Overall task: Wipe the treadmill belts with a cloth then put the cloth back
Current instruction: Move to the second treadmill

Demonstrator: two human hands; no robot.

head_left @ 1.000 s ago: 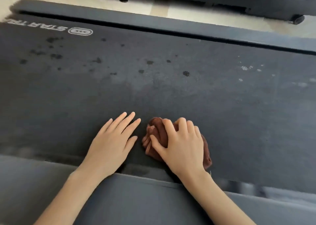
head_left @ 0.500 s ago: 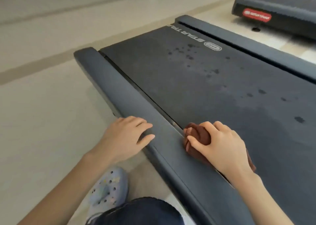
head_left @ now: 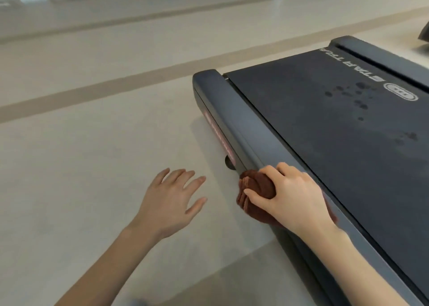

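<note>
At the left of the frame spreads the floor (head_left: 92, 166); at right, the belt (head_left: 336, 131), its dark spots suggesting wiping is unfinished, edged by the rail (head_left: 243, 124). Lower centre, the left hand (head_left: 171, 203) hovers spread, probably for balance. The right hand (head_left: 292, 201) grips the bunched cloth (head_left: 257, 185) on the rail; it bulges out frame-left of the fingers.

cloth (head_left: 256, 190): rust-brown, bunched into a wad, gripped under the right hand (head_left: 292, 201). It sits on the near part of the treadmill's left side rail (head_left: 232, 110), just left of the belt. treadmill belt (head_left: 325, 131): dark grey, flat, white STAR TRA lettering far right, dark spots (head_left: 361, 96) beside it.
</note>
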